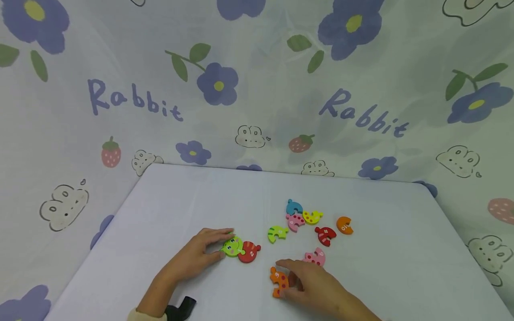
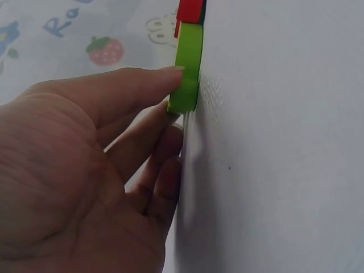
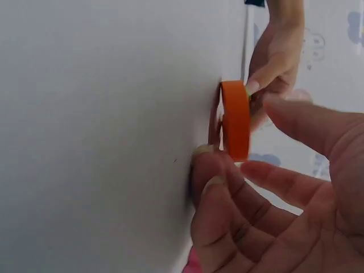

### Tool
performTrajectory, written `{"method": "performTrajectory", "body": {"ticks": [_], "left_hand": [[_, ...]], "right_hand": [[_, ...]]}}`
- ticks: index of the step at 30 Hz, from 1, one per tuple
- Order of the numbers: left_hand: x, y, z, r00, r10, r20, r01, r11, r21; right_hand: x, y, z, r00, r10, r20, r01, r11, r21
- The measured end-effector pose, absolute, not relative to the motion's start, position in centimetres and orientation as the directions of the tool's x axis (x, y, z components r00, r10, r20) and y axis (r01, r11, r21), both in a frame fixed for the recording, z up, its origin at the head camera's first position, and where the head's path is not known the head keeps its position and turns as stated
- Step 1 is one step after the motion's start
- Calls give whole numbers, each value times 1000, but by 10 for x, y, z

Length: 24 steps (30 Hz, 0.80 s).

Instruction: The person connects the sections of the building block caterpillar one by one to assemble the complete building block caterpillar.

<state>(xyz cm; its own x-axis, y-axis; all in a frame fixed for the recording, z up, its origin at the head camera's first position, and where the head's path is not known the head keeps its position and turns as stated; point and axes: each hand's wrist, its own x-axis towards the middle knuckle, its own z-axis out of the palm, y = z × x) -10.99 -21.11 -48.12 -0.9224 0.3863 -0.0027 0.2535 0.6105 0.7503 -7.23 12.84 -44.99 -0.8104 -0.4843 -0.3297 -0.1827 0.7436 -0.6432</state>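
Observation:
My left hand [image 1: 196,254] pinches the edge of a green caterpillar-head puzzle piece [image 1: 233,246] that has a smiling face. A red puzzle piece [image 1: 249,252] marked 2 is joined to the head's right side. My right hand [image 1: 315,283] curves around an orange puzzle piece [image 1: 279,281] with red dots, near the table's front. In the right wrist view, the thumb stands apart from that orange piece [image 3: 236,120], and the other fingertips lie close to its near end. A pink puzzle piece [image 1: 315,256] lies just beyond the right hand, partly covered by it.
More loose puzzle pieces lie farther back: green [image 1: 277,233], pink [image 1: 296,221], blue [image 1: 294,207], yellow [image 1: 312,217], red [image 1: 325,236] and orange [image 1: 344,225]. All rest on a white-covered table [image 1: 192,196]. A patterned curtain [image 1: 265,89] stands behind it.

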Motion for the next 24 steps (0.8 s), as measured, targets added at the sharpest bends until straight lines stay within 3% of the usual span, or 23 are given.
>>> {"method": "performTrajectory", "body": {"ticks": [5,9,17,24], "left_hand": [[-109,-212,-481,-917,399,-4,258,599,759],[-108,-212,-480,-911,413,-14,254,587,769],[-108,-211,-480,-910,414,-10,261,591,763],[-111,-209,-484,-927,375,32,269,603,751]], "right_hand": [[-64,112,-452,-797,-463,-387,-300,861,-411],[-61,103,-454,-809,-471,-352,-362,871,-332],[-68,93,-448,-866,-435,-247,-325,864,-385],[-74,69,-445,-864,-476,-166,-385,835,-392]]}}
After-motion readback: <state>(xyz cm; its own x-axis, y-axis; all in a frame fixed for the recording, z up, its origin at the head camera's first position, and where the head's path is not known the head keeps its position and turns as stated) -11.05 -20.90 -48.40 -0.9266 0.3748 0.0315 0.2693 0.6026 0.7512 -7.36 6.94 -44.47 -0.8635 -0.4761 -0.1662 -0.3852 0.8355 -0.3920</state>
